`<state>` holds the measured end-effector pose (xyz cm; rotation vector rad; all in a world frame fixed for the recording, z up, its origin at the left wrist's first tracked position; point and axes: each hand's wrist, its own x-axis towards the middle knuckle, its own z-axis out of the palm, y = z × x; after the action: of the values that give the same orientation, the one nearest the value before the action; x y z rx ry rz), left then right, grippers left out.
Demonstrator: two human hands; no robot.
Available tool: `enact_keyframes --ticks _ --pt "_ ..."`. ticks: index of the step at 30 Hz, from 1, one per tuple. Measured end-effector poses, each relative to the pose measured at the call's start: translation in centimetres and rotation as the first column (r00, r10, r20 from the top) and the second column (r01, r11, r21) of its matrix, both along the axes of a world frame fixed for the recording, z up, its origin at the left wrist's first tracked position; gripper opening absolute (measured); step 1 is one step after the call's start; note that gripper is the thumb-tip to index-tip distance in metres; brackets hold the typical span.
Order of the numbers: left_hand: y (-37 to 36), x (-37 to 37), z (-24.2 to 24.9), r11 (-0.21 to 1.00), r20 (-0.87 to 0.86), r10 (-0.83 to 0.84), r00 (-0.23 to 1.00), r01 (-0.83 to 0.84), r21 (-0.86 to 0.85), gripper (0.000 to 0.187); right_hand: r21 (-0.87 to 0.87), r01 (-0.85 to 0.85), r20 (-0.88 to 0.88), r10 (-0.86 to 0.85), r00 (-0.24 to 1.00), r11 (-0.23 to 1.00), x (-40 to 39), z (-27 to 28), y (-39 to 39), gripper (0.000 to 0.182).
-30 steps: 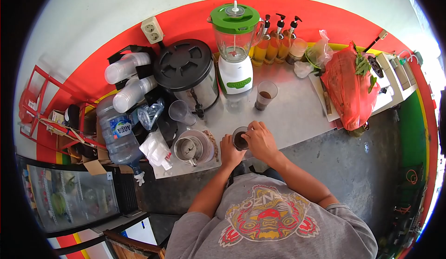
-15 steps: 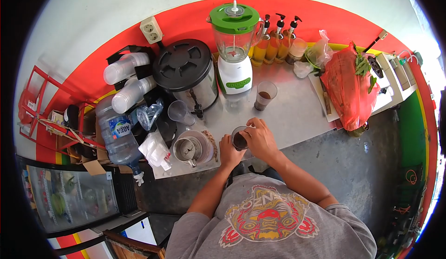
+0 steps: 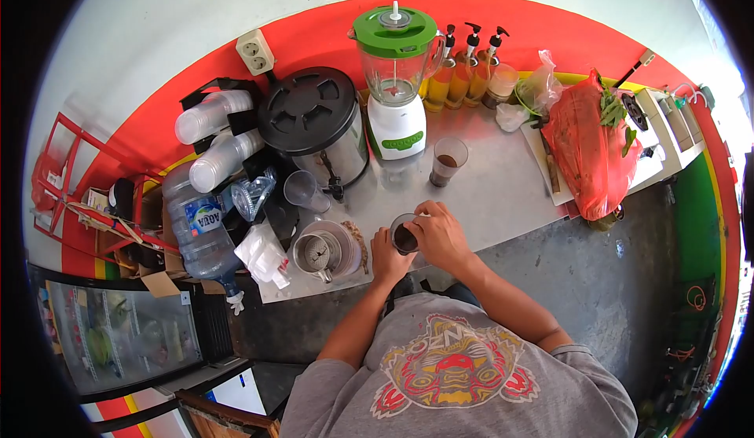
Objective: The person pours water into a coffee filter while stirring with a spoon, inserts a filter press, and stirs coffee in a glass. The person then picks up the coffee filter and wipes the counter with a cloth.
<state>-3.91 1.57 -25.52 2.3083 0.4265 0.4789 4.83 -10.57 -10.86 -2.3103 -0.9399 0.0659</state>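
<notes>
A clear plastic cup point(image 3: 404, 240) with dark liquid is at the table's front edge, close to my body. My left hand point(image 3: 390, 257) is closed around its left side. My right hand point(image 3: 441, 236) has its fingers bent together at the cup's right rim; any small thing between them is hidden. Farther back stands a second clear cup point(image 3: 449, 162), upright, with a little dark liquid in the bottom. To the left, a metal strainer point(image 3: 316, 254) rests in a round container. Behind it, an empty clear cup point(image 3: 307, 191) leans near the dispenser's tap.
A steel dispenser with a black lid point(image 3: 308, 110), a green-lidded blender point(image 3: 397, 84) and several pump bottles point(image 3: 463, 76) line the back. Stacked cups point(image 3: 214, 116) and a large water bottle point(image 3: 206, 226) are left; a red plastic bag point(image 3: 591, 147) and knife point(image 3: 553, 172) are right.
</notes>
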Motion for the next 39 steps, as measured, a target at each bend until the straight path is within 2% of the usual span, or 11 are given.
enact_keyframes --ticks 4,9,13,15,19,22,25,27,34,36,39 --pt "0.0 0.1 0.1 1.0 -0.012 0.004 1.0 -0.004 0.009 0.061 -0.145 -0.02 0.06 0.029 0.998 0.989 0.0 -0.9 -0.2 0.024" --pt "0.0 0.0 0.0 1.0 -0.041 0.001 0.999 0.0 0.013 0.062 0.036 0.012 -0.018 -0.011 1.0 0.999 -0.2 -0.3 0.1 0.024" --pt "0.1 0.0 0.1 1.0 -0.018 -0.013 1.0 0.013 0.028 0.061 -0.09 -0.02 -0.04 0.016 0.999 0.996 -0.2 -1.2 -0.1 0.023" --pt "0.0 0.0 0.2 1.0 -0.027 0.001 1.0 -0.001 0.002 0.061 0.061 0.008 -0.001 -0.008 1.0 0.998 -0.3 -0.7 0.0 0.024" --pt "0.1 0.0 0.2 0.999 -0.015 -0.018 1.0 0.019 0.029 0.061 0.016 -0.004 0.07 0.002 0.998 1.0 -0.2 -1.1 0.0 0.024" --pt "0.0 -0.1 0.1 0.999 -0.001 -0.011 1.0 0.011 0.035 0.062 -0.052 -0.053 0.008 0.053 0.999 0.997 -0.2 -0.7 0.0 0.024" --pt "0.0 -0.1 0.7 1.0 -0.008 0.005 1.0 -0.005 -0.023 0.061 0.086 0.006 -0.001 -0.005 1.0 0.996 -0.3 -0.8 0.1 0.025" --pt "-0.1 -0.1 0.5 1.0 -0.008 0.004 1.0 -0.004 -0.009 0.061 -0.055 -0.021 0.08 0.025 0.996 0.998 -0.3 -1.3 0.0 0.025" --pt "-0.1 0.0 0.8 0.999 -0.036 0.008 0.999 -0.01 -0.041 0.061 0.068 0.018 0.049 -0.021 0.999 0.997 -0.4 -1.0 0.3 0.024" --pt "-0.1 -0.1 0.6 1.0 -0.034 0.01 0.999 -0.01 -0.015 0.061 -0.119 -0.019 0.063 0.026 0.998 0.993 -0.3 -1.1 0.2 0.025" --pt "-0.1 0.0 0.5 1.0 -0.03 0.021 0.999 -0.021 -0.021 0.061 0.041 -0.016 0.04 0.015 0.999 0.999 -0.1 -0.7 0.3 0.026"
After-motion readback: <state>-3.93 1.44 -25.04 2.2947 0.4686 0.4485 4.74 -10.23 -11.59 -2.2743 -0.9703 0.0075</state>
